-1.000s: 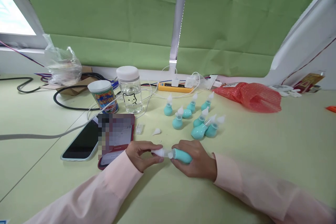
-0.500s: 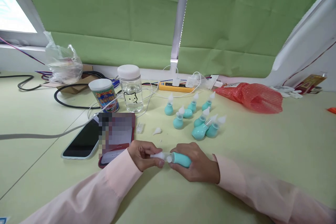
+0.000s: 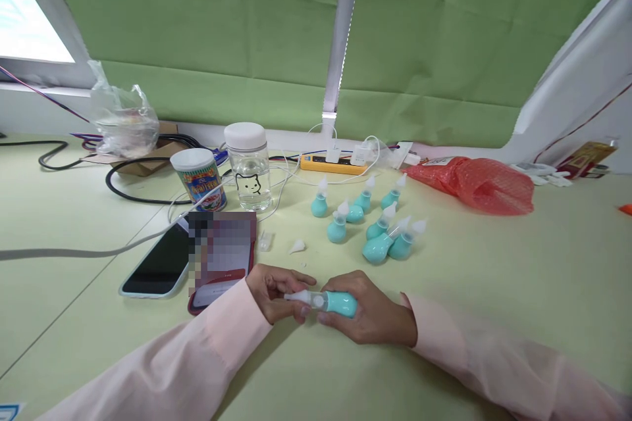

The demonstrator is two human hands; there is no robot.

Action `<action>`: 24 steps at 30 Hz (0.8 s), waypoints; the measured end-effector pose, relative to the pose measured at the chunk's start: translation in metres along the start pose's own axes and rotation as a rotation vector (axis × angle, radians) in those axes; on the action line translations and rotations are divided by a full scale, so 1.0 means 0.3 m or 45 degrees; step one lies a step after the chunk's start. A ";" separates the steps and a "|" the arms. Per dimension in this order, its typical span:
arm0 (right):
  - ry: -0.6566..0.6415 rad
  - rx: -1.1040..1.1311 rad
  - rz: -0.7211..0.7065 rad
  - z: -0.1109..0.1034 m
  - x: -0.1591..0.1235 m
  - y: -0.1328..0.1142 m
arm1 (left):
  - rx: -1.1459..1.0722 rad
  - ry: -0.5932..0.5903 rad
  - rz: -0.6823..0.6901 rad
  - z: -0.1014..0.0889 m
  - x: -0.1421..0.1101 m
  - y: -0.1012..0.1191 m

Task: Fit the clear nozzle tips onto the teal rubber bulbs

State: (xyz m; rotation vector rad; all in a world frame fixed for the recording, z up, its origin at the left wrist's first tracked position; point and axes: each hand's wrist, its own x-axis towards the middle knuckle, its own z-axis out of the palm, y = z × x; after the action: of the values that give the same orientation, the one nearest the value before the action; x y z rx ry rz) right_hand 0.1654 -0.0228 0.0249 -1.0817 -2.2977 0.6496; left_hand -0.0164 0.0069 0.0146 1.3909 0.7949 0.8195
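Between my two hands lies a nasal aspirator [image 3: 340, 303], held sideways, with a turquoise bulb, a clear middle chamber and a whitish tip. My right hand [image 3: 368, 309] is closed around the bulb at its right end. At the other end, the fingers of my left hand [image 3: 276, 293] grip the tip, which points left. Beyond my hands stand several assembled aspirators [image 3: 336, 227] in a loose group; one aspirator [image 3: 379, 247] lies tilted against others. A loose white tip [image 3: 297, 247] and a small clear plastic part [image 3: 265, 241] rest on the table ahead of my left hand.
Two phones [image 3: 155, 263] [image 3: 224, 260] lie to the left. Behind them are a printed cup with a white lid [image 3: 200, 181] and a water bottle [image 3: 249, 174]. A yellow power strip [image 3: 333, 164], cables, and red bubble wrap [image 3: 476, 185] line the back.
The clear chamber now sits closer in line with the turquoise bulb, and the bulb shows more turned. My left fingers have spread slightly along the tip. The view has shifted a little.
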 end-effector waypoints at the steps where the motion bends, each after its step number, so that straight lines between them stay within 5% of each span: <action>1: 0.002 -0.003 0.004 0.001 0.000 0.001 | 0.013 -0.002 0.009 -0.001 0.001 0.002; 7: 0.003 -0.028 0.003 -0.005 -0.002 -0.001 | 0.116 -0.009 0.077 0.006 -0.002 0.019; 14: 0.180 -0.099 -0.032 -0.092 0.002 -0.027 | 0.381 0.262 0.339 0.002 -0.014 0.039; 19: 0.396 -0.060 0.112 -0.144 0.023 -0.010 | 1.259 0.285 0.842 -0.041 0.015 0.014; 21: 0.390 -0.073 0.173 -0.146 0.037 0.013 | 1.683 0.364 0.847 -0.047 0.027 0.002; 24: 0.406 -0.213 0.181 -0.136 0.056 0.058 | 2.095 0.516 0.620 -0.048 0.037 -0.010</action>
State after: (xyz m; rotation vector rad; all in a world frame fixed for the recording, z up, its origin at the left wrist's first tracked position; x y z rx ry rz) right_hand 0.1913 0.0087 0.0493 -1.3314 -2.0393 0.3115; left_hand -0.0233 0.0238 0.0112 2.9990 1.6291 0.7737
